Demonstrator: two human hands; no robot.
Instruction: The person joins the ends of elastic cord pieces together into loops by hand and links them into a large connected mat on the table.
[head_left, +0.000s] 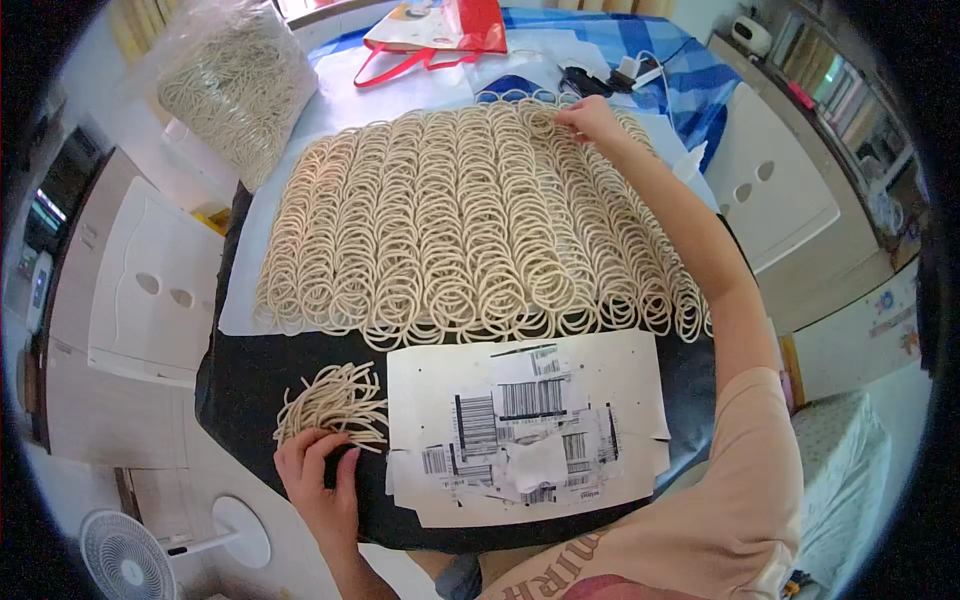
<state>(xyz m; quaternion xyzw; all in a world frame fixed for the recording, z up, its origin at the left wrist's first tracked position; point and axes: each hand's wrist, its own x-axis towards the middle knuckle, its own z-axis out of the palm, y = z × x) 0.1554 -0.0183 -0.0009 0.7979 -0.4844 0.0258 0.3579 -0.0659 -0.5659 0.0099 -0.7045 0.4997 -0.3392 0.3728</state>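
Head view: left hand [316, 488] on cords [338, 392], counter's [255, 375] near-left corner; right hand [592, 121] at rings [430, 210], toward far edge; can't tell grips.

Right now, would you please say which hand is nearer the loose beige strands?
Left. The left hand touches the near edge of the beige strands; the right hand is away, at the far end of the ring rows.
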